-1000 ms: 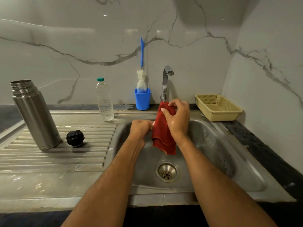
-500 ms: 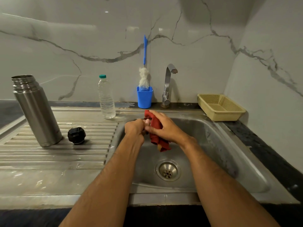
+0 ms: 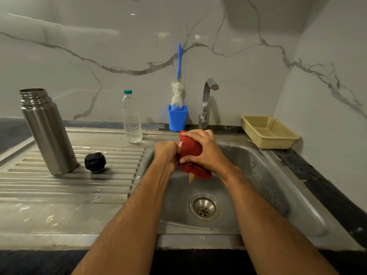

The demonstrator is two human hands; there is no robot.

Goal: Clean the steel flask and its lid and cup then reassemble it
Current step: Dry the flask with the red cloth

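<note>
Both hands work over the sink [image 3: 258,175]: the right hand [image 3: 206,151] clenches a red cloth [image 3: 190,153] around something, probably the cup, which the left hand [image 3: 166,151] grips. The open flask [image 3: 47,132] and black lid [image 3: 95,162] wait on the left drainboard; reassembly remains.

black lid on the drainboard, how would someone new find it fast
Start at the steel draining board left of the sink basin. The tall steel flask stands there; the black lid lies just right of its base. It is the only small, dark, round thing on the ribs.
</note>
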